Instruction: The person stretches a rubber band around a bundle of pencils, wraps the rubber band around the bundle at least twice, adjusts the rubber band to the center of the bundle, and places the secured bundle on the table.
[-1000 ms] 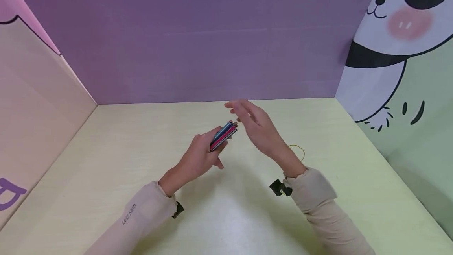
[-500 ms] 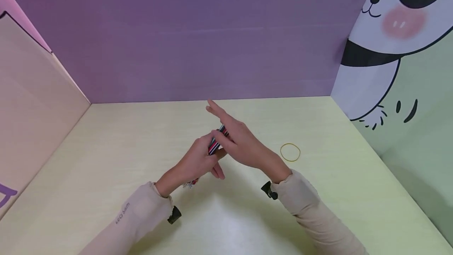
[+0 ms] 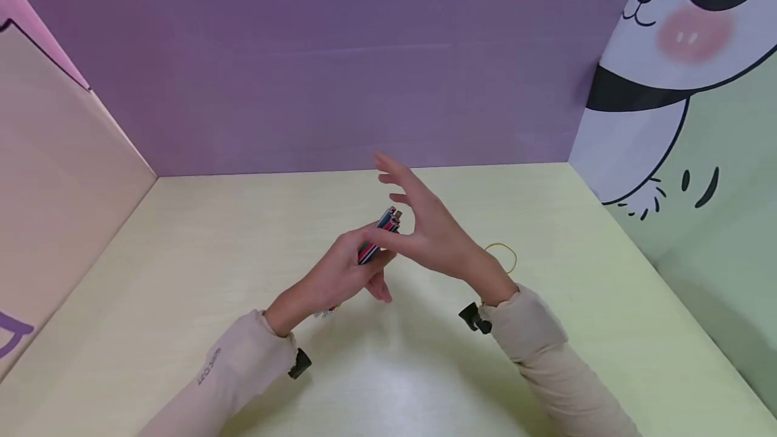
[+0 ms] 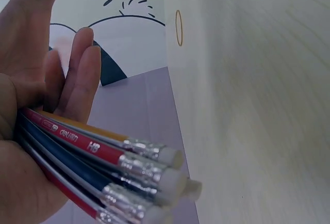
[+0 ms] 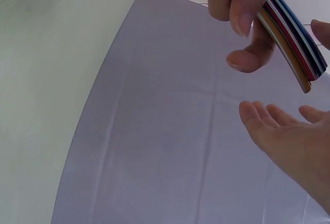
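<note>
My left hand (image 3: pixel 336 272) grips a bundle of pencils (image 3: pixel 367 253), tilted with one end up and to the right. In the left wrist view, white erasers in silver ferrules cap the near ends of red, dark blue and yellow-orange pencils (image 4: pixel 77 140). My right hand (image 3: pixel 437 231) is held beside the bundle's upper end, fingers extended and thumb spread. Its thumb crosses in front of the pencils in the head view; whether it touches them cannot be told. In the right wrist view, that hand (image 5: pixel 294 141) is apart from the pencil ends (image 5: pixel 307 82).
A thin yellow rubber band (image 3: pixel 515 260) lies on the pale wooden table (image 3: pixel 182 275), partly behind the right wrist. A purple panel (image 3: pixel 364 86) closes off the back, with printed panels at left and right. Small black devices (image 3: pixel 475 318) sit at the cuffs.
The right hand came in against the pencils' upper end, then drew back slightly right with thumb and fingers spread wider. The left hand keeps its grip on the bundle, nearly in place.
</note>
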`<state>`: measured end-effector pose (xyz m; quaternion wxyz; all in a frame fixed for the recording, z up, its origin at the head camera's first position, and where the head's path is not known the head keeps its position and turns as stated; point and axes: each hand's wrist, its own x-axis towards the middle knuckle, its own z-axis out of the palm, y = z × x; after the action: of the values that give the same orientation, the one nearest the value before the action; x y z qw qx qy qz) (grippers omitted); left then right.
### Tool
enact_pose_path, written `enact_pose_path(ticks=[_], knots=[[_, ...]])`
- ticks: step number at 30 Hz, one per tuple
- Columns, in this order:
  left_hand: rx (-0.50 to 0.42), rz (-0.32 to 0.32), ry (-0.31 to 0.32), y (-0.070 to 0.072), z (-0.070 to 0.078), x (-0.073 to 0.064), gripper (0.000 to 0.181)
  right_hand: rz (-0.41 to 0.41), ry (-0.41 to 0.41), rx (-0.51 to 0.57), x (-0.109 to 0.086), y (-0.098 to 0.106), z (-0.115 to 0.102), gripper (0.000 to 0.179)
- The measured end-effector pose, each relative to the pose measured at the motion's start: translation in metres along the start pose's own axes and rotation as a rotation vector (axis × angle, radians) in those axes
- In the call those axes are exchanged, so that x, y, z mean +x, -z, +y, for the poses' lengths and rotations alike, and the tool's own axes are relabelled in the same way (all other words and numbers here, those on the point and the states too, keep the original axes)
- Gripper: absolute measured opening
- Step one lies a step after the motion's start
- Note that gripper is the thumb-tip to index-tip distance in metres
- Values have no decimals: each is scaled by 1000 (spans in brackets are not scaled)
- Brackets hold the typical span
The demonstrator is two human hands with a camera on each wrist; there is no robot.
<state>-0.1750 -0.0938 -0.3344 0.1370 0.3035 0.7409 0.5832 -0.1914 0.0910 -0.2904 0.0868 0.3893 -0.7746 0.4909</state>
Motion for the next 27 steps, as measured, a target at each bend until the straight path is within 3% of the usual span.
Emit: enact_pose_path(ticks=[5, 9, 12, 15, 18, 22, 25, 27], knots=[[32, -57, -19, -4, -3, 0, 17, -61, 19, -50, -2, -3, -5, 77], [26, -69, 5, -8, -4, 0, 10, -160, 18, -86, -4, -6, -3, 43], [3, -69, 25, -11, -2, 2, 11, -157, 23, -100, -5, -6, -1, 23], [10, -57, 42, -12, 1, 2, 13, -139, 29, -146, -3, -5, -2, 25], [41, -46, 55, -11, 5, 1, 16, -126, 13, -190, -4, -1, -2, 42], [30, -35, 55, -7, 9, -1, 20, -72, -9, -149, -5, 6, -3, 61], [10, -35, 61, -7, 9, -2, 25, -34, 4, -148, -6, 8, -4, 59], [3, -43, 67, -8, 8, -3, 27, -34, 23, -224, -7, 6, -5, 45]])
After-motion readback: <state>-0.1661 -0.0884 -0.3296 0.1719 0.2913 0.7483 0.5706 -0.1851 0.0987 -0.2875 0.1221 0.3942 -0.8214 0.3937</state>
